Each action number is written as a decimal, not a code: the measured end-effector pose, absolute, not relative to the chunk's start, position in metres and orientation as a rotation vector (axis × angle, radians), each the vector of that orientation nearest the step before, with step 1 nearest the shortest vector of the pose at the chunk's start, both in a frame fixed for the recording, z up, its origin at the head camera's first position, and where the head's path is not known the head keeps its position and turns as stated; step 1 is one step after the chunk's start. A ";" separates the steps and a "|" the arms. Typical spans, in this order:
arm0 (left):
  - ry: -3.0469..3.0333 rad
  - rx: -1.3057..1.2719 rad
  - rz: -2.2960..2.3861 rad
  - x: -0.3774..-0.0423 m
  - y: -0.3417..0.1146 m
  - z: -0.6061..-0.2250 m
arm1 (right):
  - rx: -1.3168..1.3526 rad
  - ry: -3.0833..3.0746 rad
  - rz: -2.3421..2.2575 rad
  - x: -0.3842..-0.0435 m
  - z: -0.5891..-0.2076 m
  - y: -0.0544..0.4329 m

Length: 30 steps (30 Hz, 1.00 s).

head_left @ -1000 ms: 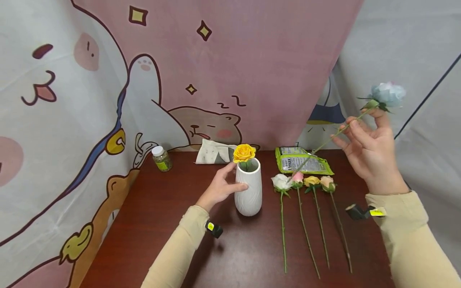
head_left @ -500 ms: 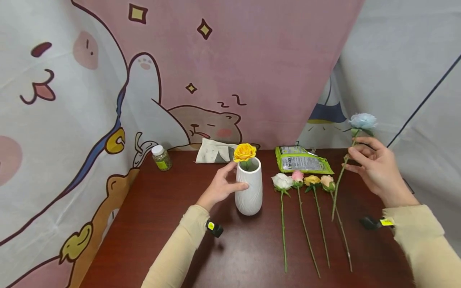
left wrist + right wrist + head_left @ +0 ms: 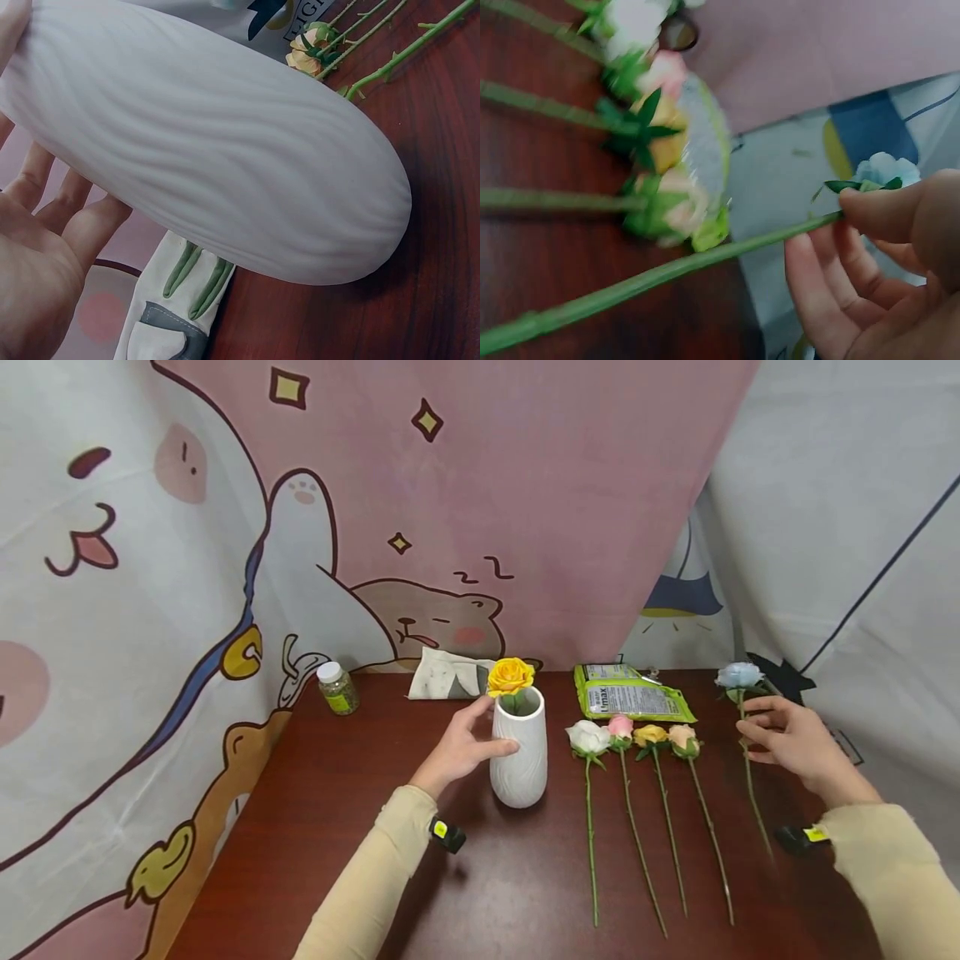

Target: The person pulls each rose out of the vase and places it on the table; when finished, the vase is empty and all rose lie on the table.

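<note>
A white ribbed vase [image 3: 519, 768] stands upright on the table with a yellow rose [image 3: 511, 677] in its mouth. My left hand [image 3: 459, 750] holds the vase from the left, thumb across its front; in the left wrist view some fingers show behind the vase [image 3: 225, 150]. At the right, my right hand [image 3: 798, 739] pinches the stem of a pale blue flower [image 3: 739, 675] just below its bloom. In the right wrist view the green stem [image 3: 667, 270] slants down from thumb and fingers. The stem's lower end hangs close to the tabletop; whether it touches cannot be told.
Left of the blue flower lie a white rose [image 3: 588, 737], a pink rose [image 3: 621, 727], a yellow rose [image 3: 650, 737] and a peach rose [image 3: 683, 740]. Behind them is a green packet [image 3: 633, 695]. A cloth [image 3: 450, 677] and a small jar [image 3: 338, 690] sit at the back.
My right hand has brought the blue flower down from high at the right to beside the row of roses, its stem swinging from slanted to near lengthwise. The left hand and vase stay put.
</note>
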<state>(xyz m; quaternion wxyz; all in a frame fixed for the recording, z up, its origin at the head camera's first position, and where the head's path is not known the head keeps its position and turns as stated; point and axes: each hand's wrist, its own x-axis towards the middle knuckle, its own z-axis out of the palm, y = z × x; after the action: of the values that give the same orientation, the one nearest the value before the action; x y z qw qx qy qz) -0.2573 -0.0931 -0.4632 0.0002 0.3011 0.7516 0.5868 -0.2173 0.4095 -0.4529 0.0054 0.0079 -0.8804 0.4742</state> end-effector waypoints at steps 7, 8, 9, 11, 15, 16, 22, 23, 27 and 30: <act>2.367 0.956 1.841 -0.258 -0.093 -0.463 | -0.071 -2.975 1.363 -0.213 -0.478 0.420; 2.363 0.954 1.843 -0.258 -0.093 -0.463 | -0.086 -2.988 1.365 -0.212 -0.482 0.421; 2.359 0.952 1.845 -0.258 -0.093 -0.463 | -0.095 -2.999 1.370 -0.212 -0.485 0.422; 2.355 0.945 1.848 -0.258 -0.093 -0.463 | -0.114 -3.014 1.367 -0.211 -0.491 0.422; 2.352 0.937 1.850 -0.258 -0.093 -0.463 | -0.141 -3.029 1.362 -0.211 -0.499 0.421; 2.355 0.937 1.847 -0.258 -0.093 -0.463 | -0.145 -3.033 1.356 -0.210 -0.501 0.421; 2.351 0.931 1.851 -0.257 -0.092 -0.464 | -0.175 -3.086 1.371 -0.209 -0.512 0.415; 2.347 0.931 1.854 -0.257 -0.092 -0.464 | -0.177 -3.099 1.378 -0.208 -0.514 0.414; 2.337 0.934 1.857 -0.257 -0.092 -0.464 | -0.174 -3.144 1.356 -0.207 -0.520 0.411; 2.334 0.932 1.859 -0.257 -0.092 -0.463 | -0.178 -3.160 1.318 -0.207 -0.521 0.409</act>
<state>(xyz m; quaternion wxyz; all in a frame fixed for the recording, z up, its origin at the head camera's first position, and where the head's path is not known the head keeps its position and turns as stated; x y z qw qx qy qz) -0.2566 -0.0922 -0.4631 0.0078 0.2982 0.7465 0.5948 -0.2072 0.4095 -0.5206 -0.1429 -0.0513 -0.9123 0.3804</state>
